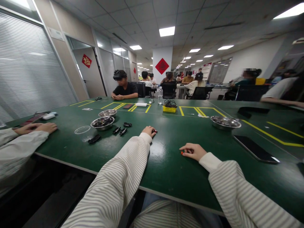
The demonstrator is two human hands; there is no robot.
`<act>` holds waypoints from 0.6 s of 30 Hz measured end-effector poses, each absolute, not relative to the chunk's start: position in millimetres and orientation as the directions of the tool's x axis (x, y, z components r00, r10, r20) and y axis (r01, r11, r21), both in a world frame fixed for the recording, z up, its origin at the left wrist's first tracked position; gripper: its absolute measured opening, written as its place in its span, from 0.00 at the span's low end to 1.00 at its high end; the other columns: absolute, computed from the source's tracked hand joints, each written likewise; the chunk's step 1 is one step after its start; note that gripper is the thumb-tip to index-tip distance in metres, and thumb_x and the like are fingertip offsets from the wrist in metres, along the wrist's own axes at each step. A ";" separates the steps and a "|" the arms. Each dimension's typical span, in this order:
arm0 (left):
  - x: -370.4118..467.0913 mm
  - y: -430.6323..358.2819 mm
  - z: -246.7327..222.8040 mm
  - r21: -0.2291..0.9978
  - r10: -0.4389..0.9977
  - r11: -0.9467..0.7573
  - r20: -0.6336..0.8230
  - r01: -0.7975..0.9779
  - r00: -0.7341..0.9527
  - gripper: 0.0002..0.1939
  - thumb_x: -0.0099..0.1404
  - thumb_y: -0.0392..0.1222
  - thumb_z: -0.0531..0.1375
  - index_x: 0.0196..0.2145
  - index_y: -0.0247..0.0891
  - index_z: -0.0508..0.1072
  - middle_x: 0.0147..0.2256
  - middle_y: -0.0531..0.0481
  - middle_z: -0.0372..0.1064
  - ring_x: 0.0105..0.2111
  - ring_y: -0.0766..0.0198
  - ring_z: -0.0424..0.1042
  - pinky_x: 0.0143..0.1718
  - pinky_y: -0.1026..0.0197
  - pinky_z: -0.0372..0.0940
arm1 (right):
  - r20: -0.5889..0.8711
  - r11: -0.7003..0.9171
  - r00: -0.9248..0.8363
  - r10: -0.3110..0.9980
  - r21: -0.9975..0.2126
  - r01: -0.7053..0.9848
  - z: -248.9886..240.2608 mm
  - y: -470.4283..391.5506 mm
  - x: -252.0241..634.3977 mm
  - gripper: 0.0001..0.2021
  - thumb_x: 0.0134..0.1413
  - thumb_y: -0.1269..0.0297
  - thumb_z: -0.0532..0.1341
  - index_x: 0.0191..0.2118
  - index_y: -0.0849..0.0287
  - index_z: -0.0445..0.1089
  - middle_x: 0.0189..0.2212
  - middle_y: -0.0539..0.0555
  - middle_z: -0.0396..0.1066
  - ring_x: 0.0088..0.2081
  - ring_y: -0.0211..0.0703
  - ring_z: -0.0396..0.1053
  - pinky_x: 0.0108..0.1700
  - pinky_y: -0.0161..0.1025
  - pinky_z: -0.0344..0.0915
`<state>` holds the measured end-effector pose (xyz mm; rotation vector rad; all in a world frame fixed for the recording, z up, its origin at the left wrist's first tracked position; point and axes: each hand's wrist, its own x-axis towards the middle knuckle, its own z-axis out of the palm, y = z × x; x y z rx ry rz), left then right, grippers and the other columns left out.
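My left hand [149, 130] rests on the green table [163, 177], its fingers closed around a small dark piece [155, 131] with a reddish spot, mostly hidden. To the right and nearer the table's edge, my right hand [194, 151] has a small orange-red piece [182, 153] at its fingertips; its exact kind is too small to make out. Left of my left hand lie several black plastic parts [123, 131]. Beyond them stands a metal bowl [102, 128] filled with dark parts. Another black part [94, 139] lies close to the bowl.
A second metal bowl [108, 113] stands behind the first; a third bowl [225, 127] is at right, near a black phone [256, 148]. Farther back are a yellow box [169, 109] with cables and a water bottle [160, 95]. A neighbour's hands [38, 128] rest at left.
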<state>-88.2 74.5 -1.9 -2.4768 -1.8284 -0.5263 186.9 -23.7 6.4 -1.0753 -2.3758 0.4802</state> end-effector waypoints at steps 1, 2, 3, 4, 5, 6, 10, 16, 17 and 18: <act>-83.2 72.2 -1.8 0.181 0.916 -0.344 0.279 0.921 0.288 0.13 0.53 0.47 0.54 0.36 0.40 0.67 0.36 0.49 0.61 0.37 0.63 0.59 0.38 0.62 0.56 | 0.288 0.635 -0.575 0.765 -0.487 0.600 6.6 -24.0 186.2 0.13 0.40 0.59 0.58 0.32 0.60 0.70 0.20 0.49 0.62 0.18 0.31 0.53 0.23 0.31 0.55; -78.2 69.8 -1.7 0.178 0.907 -0.369 0.282 0.912 0.313 0.14 0.53 0.47 0.54 0.36 0.40 0.67 0.36 0.49 0.61 0.37 0.63 0.59 0.38 0.62 0.57 | 0.293 0.639 -0.577 0.763 -0.478 0.603 6.7 -24.3 185.7 0.12 0.40 0.59 0.57 0.31 0.60 0.70 0.20 0.49 0.62 0.18 0.31 0.54 0.23 0.31 0.55; -73.4 67.1 -1.7 0.177 0.898 -0.392 0.285 0.903 0.334 0.14 0.53 0.48 0.54 0.36 0.40 0.67 0.35 0.49 0.61 0.37 0.62 0.59 0.38 0.62 0.57 | 0.296 0.641 -0.575 0.762 -0.470 0.607 6.9 -24.5 185.2 0.11 0.40 0.59 0.57 0.29 0.60 0.70 0.19 0.49 0.62 0.18 0.31 0.54 0.23 0.31 0.55; -68.5 64.4 -1.8 0.177 0.891 -0.411 0.287 0.894 0.352 0.15 0.52 0.49 0.54 0.36 0.41 0.67 0.35 0.50 0.61 0.36 0.62 0.60 0.37 0.61 0.57 | 0.298 0.642 -0.574 0.762 -0.465 0.610 7.1 -24.8 184.8 0.11 0.40 0.59 0.57 0.28 0.60 0.70 0.19 0.49 0.62 0.18 0.31 0.55 0.23 0.31 0.55; -63.6 61.6 -1.9 0.179 0.885 -0.424 0.289 0.888 0.364 0.15 0.52 0.50 0.54 0.37 0.41 0.67 0.35 0.50 0.61 0.36 0.62 0.60 0.37 0.61 0.57 | 0.300 0.641 -0.572 0.763 -0.464 0.611 7.5 -25.1 184.3 0.10 0.40 0.60 0.57 0.28 0.60 0.70 0.19 0.50 0.62 0.18 0.31 0.55 0.23 0.31 0.55; -58.5 58.8 -2.2 0.181 0.882 -0.431 0.290 0.884 0.371 0.16 0.52 0.50 0.54 0.37 0.41 0.67 0.35 0.49 0.61 0.36 0.62 0.60 0.37 0.61 0.58 | 0.303 0.640 -0.569 0.764 -0.465 0.611 7.9 -25.6 183.8 0.09 0.40 0.60 0.57 0.27 0.60 0.70 0.19 0.50 0.62 0.19 0.31 0.56 0.23 0.31 0.56; -38.4 48.1 -3.5 0.183 0.865 -0.463 0.306 0.867 0.398 0.13 0.53 0.49 0.53 0.33 0.40 0.67 0.34 0.49 0.61 0.36 0.62 0.60 0.37 0.61 0.58 | 0.342 0.649 -0.554 0.759 -0.462 0.604 9.7 -28.5 181.4 0.08 0.41 0.64 0.56 0.29 0.59 0.69 0.20 0.50 0.64 0.21 0.33 0.59 0.25 0.31 0.58; -14.5 26.7 -3.4 0.206 0.748 -0.657 0.299 0.725 0.593 0.11 0.53 0.46 0.53 0.32 0.38 0.67 0.32 0.50 0.61 0.34 0.65 0.61 0.35 0.64 0.58 | 0.381 0.634 -0.507 0.773 -0.440 0.636 8.8 -28.7 181.7 0.09 0.40 0.67 0.55 0.30 0.59 0.69 0.23 0.51 0.66 0.22 0.34 0.61 0.26 0.31 0.58; -11.3 22.2 -3.2 0.212 0.719 -0.691 0.289 0.691 0.632 0.11 0.53 0.47 0.54 0.32 0.38 0.67 0.31 0.51 0.61 0.33 0.66 0.61 0.35 0.65 0.58 | 0.375 0.627 -0.503 0.779 -0.437 0.645 8.4 -28.1 182.2 0.09 0.40 0.67 0.55 0.30 0.59 0.69 0.23 0.51 0.65 0.22 0.34 0.61 0.25 0.31 0.58; -8.3 17.7 -3.0 0.217 0.691 -0.722 0.279 0.657 0.667 0.11 0.53 0.47 0.54 0.32 0.38 0.67 0.30 0.51 0.61 0.32 0.66 0.61 0.34 0.65 0.58 | 0.371 0.621 -0.499 0.783 -0.433 0.653 8.1 -27.6 182.6 0.09 0.40 0.67 0.55 0.30 0.59 0.69 0.22 0.50 0.65 0.22 0.33 0.61 0.25 0.31 0.58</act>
